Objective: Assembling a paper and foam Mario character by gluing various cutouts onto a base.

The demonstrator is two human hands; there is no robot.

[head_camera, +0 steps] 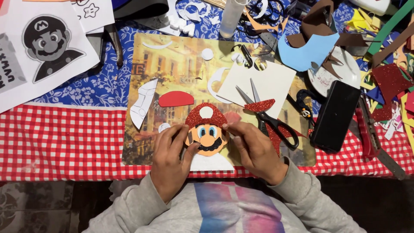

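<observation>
1. Red-and-white checked cloth point(64, 142) covers the near edge of the table, with a blue flowered cloth point(103, 82) behind it; on them lies a picture board point(181, 60) printed with a yellowish street scene, which serves as the work surface.
2. Foam face point(207, 131) lies flat on the board's near edge, just in front of the person's chest; its long axis runs away from the person, with the red glitter cap at the far end and the moustache and chin at the near end, so it reads upright in the head view; a white sheet point(213, 164) lies under its lower edge.
3. Left hand point(170, 157) rests palm down at the face's left side; its fingers are loosely spread and slightly curled, fingertips touching the left edge at the cheek; it grips nothing.
4. Right hand point(254, 149) rests at the right side; its thumb and forefinger come together at the cap's right edge, pressing or pinching it, I cannot tell which; the other fingers lie curled on the board.
5. Scissors point(269, 118) with black handles lie just right of the right hand, blades open and pointing away; a red glitter strip point(259, 105) lies across them.
6. Red foam half-oval point(176, 99) lies just beyond the face; a black phone point(336, 115) lies further right; a printed character sheet point(45, 45) lies far left.
</observation>
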